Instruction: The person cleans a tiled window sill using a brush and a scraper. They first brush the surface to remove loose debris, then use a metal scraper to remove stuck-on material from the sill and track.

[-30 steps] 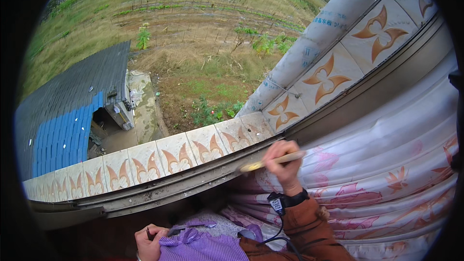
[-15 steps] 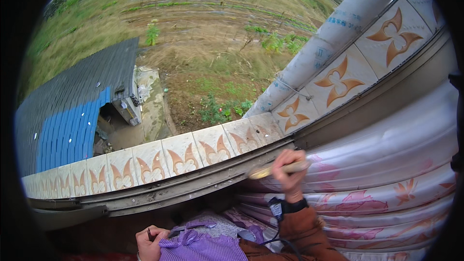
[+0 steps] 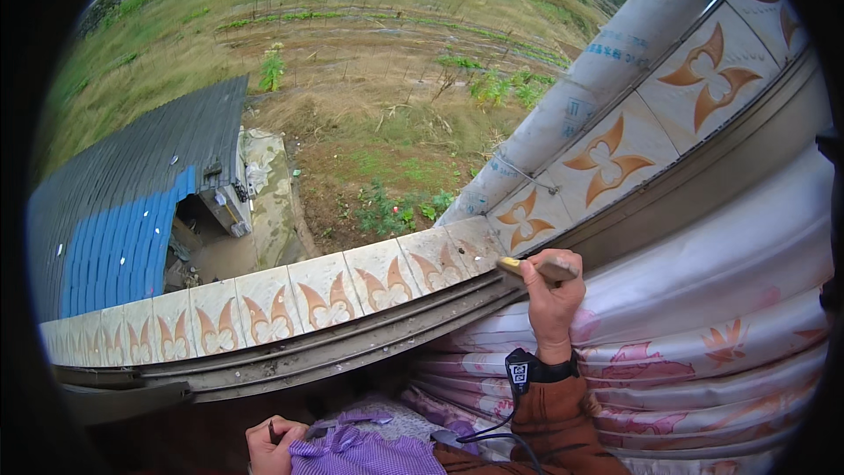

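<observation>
- Rooftop (image 3: pixel 132 211) far below at our left, grey and blue corrugated sheets, shows how high we stand. Anything that slips over the edge would, we judge, fall a long way.
- Our left hand (image 3: pixel 274 444) sits low in the picture, closed on a fold of purple checked cloth (image 3: pixel 360 456). We cannot tell whether something thin is also pinched in its fingers.
- Tiled ledge (image 3: pixel 290 303) runs across in front of us, cream tiles with orange leaf shapes, with a grey metal track (image 3: pixel 352 347) just inside it.
- Our right hand (image 3: pixel 552 303) is raised at the ledge, clenched around a wooden stick (image 3: pixel 536 268). The stick's pale tip pokes out left of our fist, just over the corner tiles.
- A loosened grip here could send the stick over the ledge, since it is held right at the edge.
- Black wrist device (image 3: pixel 520 371) with a cable sits on that forearm. The cable could snag on the track if we reach further.
- White pipe (image 3: pixel 607 79) rises along the corner, with small blue printed marks down its side.
- Folded quilts (image 3: pixel 703 352), white with pink and orange flowers, are stacked at our right against the sill.
</observation>
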